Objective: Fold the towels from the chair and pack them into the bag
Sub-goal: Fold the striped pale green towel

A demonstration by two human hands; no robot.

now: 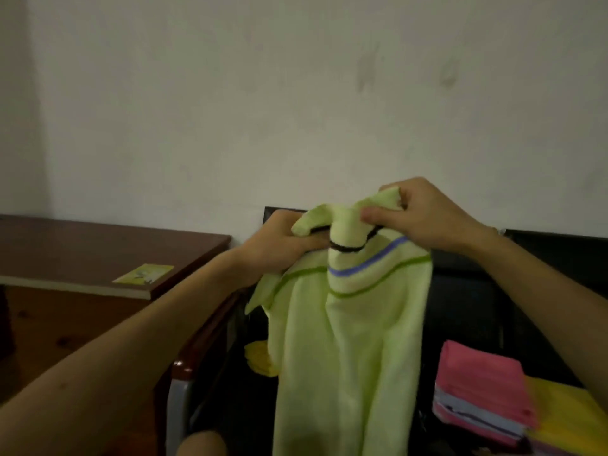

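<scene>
Noted at far left a brown worktop (98,245) with a yellow card (143,274) on it. Gripped one top corner of the light green towel (348,340) in the left hand (283,240), curled tight round the cloth. Held the towel up before the black chair (467,304), probably to let it hang straight for folding. Pinched the other top corner in the right hand (424,215). Noted low at right a folded stack (483,390), pink on top, probably ready for packing; could not find the bag.
</scene>
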